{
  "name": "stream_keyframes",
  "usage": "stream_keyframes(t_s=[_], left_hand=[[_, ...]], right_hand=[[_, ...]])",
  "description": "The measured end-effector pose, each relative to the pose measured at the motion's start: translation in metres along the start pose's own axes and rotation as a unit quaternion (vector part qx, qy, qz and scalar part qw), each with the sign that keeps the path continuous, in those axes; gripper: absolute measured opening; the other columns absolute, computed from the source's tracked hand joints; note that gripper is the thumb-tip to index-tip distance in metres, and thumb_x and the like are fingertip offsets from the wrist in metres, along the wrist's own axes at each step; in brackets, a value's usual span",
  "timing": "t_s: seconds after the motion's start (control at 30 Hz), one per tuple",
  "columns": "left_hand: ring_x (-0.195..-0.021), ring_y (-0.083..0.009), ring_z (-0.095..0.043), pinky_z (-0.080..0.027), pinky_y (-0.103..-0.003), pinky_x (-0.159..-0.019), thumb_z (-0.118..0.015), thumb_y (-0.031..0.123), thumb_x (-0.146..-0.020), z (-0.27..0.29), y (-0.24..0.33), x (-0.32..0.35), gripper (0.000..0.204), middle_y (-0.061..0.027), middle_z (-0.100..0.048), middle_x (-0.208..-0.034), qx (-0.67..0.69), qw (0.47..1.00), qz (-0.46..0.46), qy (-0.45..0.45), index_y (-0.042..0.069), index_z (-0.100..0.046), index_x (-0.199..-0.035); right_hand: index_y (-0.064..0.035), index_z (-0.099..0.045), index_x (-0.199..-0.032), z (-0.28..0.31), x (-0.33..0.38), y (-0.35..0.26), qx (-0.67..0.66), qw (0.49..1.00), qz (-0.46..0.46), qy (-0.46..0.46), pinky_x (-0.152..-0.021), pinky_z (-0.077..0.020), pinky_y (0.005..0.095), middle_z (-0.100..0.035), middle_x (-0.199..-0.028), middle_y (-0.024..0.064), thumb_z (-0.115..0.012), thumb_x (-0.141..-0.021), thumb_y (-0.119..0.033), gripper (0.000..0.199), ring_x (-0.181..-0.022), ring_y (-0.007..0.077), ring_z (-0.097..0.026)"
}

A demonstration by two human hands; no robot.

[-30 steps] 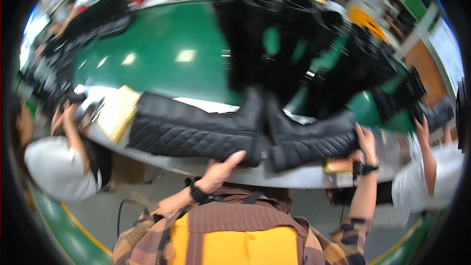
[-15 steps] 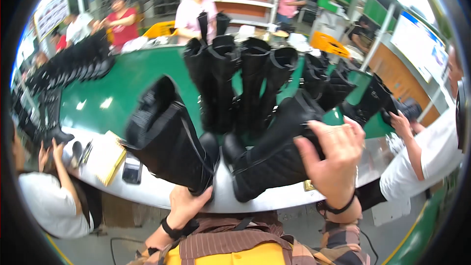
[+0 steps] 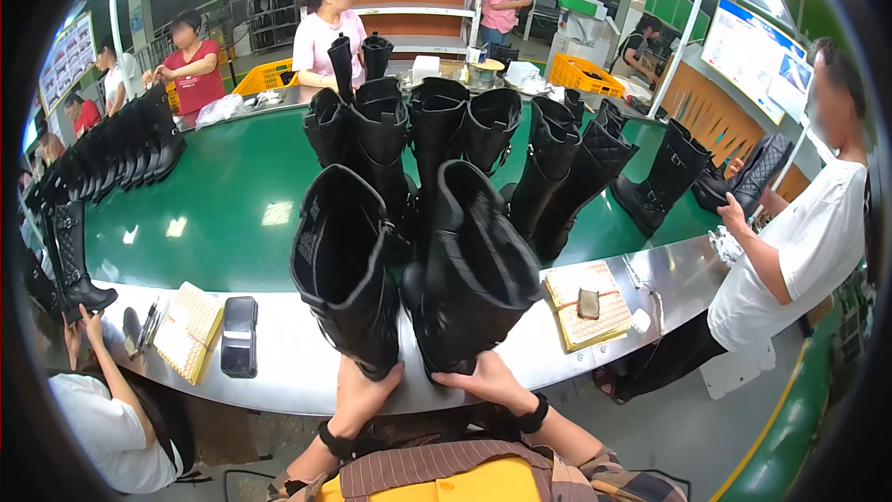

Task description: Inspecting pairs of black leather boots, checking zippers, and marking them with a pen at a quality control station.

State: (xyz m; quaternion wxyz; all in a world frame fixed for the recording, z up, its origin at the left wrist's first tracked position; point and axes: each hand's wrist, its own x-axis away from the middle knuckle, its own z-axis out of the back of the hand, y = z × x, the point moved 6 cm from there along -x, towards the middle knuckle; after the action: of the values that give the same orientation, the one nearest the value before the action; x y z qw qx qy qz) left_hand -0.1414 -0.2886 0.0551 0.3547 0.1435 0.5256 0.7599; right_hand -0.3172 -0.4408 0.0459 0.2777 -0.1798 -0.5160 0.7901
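Observation:
Two tall black boots stand side by side at the metal edge in front of me, with their open tops facing up. Low at the heel of the left boot (image 3: pixel 346 293), my left hand (image 3: pixel 365 394) is closed around it, its fingers partly hidden. My right hand (image 3: pixel 491 381) grips the right boot (image 3: pixel 483 302) the same way, thumb at the heel. Both toes point away from me and are mostly hidden behind the shafts. Behind them, several more black boots (image 3: pixel 437 121) stand upright on the green table surface (image 3: pixel 214 195).
A black phone (image 3: pixel 239 336) and a paper stack (image 3: pixel 188 330) lie to the left. Another paper stack (image 3: pixel 609 293) with a small brownish piece (image 3: pixel 588 304) lies right. Co-workers handle boots at both sides. A row of boots (image 3: pixel 139 149) lines the far left.
The right boot has swung from a tilt to upright beside the left one. My right hand has moved from its upper shaft down to the heel. The left boot has straightened.

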Motion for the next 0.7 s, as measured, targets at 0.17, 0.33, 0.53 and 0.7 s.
stream_keyframes(t_s=[0.17, 0.33, 0.53, 0.7], left_hand=[[-0.111, -0.0323, -0.063, -0.048, -0.039, -0.095, -0.079, 0.020, -0.074, -0.018, -0.030, 0.000, 0.061, -0.0203, -0.064, -0.119, 0.073, 0.994, 0.071, -0.026, -0.002, -0.056, -0.125], [-0.106, -0.0272, -0.064, -0.048, -0.036, -0.093, -0.077, 0.014, -0.077, -0.021, -0.041, 0.014, 0.050, -0.0160, -0.067, -0.113, 0.176, 0.982, 0.050, -0.036, -0.002, -0.059, -0.120], [-0.115, -0.0250, -0.059, -0.046, -0.035, -0.098, -0.073, 0.017, -0.080, -0.019, -0.040, 0.024, 0.061, -0.0163, -0.060, -0.125, 0.190, 0.980, 0.042, -0.036, 0.000, -0.050, -0.134], [-0.116, -0.0251, -0.058, -0.045, -0.036, -0.101, -0.067, 0.024, -0.087, 0.011, -0.007, 0.043, 0.060, -0.0152, -0.059, -0.128, 0.174, 0.981, -0.008, -0.091, 0.003, -0.046, -0.139]], right_hand=[[0.0056, -0.034, -0.146, -0.020, 0.011, -0.032, 0.125, 0.983, 0.112, 0.077, -0.096, -0.0478, 0.0421, -0.059, -0.121, 0.0289, -0.082, -0.073, -0.040, 0.098, -0.110, 0.0402, -0.061], [-0.0059, -0.020, -0.154, -0.023, 0.018, 0.012, -0.306, 0.949, -0.041, 0.064, -0.098, -0.0493, 0.0376, -0.057, -0.129, 0.0224, -0.069, -0.091, -0.027, 0.083, -0.115, 0.0275, -0.060], [0.0046, -0.033, -0.146, -0.023, 0.001, 0.045, -0.330, 0.928, -0.173, -0.009, -0.091, -0.0489, 0.0275, -0.059, -0.114, 0.0105, -0.059, -0.100, -0.038, 0.068, -0.104, 0.0129, -0.057], [-0.0021, -0.053, -0.133, -0.027, 0.000, 0.017, -0.507, 0.859, -0.075, 0.005, -0.101, -0.0454, 0.0334, -0.063, -0.127, 0.0072, -0.050, -0.103, -0.039, 0.047, -0.113, 0.0194, -0.060]])
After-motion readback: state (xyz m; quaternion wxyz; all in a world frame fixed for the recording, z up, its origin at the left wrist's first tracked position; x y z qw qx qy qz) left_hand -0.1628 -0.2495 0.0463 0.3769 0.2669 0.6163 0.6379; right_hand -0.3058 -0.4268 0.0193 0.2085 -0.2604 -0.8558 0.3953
